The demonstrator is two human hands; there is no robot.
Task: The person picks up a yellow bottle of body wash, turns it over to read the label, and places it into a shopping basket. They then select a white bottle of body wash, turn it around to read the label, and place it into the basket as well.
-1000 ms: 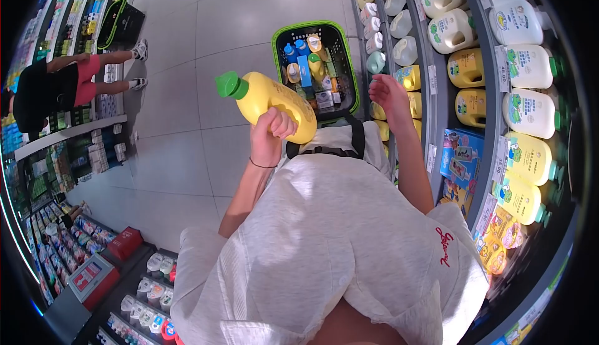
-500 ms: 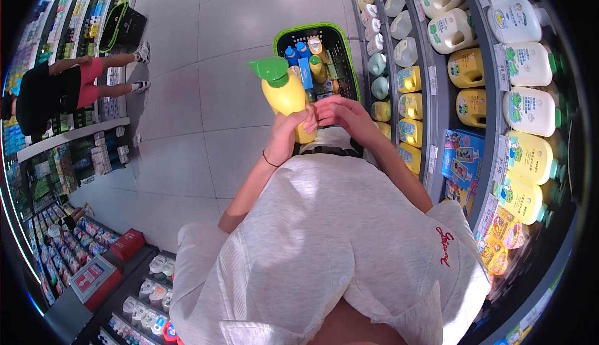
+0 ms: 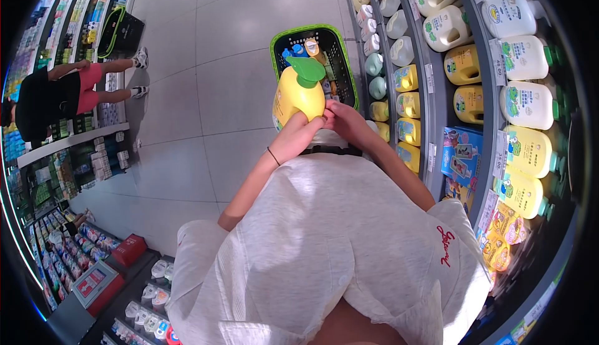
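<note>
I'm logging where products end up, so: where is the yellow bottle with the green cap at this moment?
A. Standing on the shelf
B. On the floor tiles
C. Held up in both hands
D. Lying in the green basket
C: the left hand and right hand both grip the base of the yellow bottle, cap up, with the green basket beyond it.

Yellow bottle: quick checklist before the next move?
1. Grip: left hand and right hand both on the yellow bottle - ok.
2. Green cap seated on the bottle - ok.
3. Basket lies just beyond the bottle - ok.
4. Free room in the basket - cannot tell; the bottle hides part of it.
5. Other person stands far off by the opposite shelves - ok.
</note>
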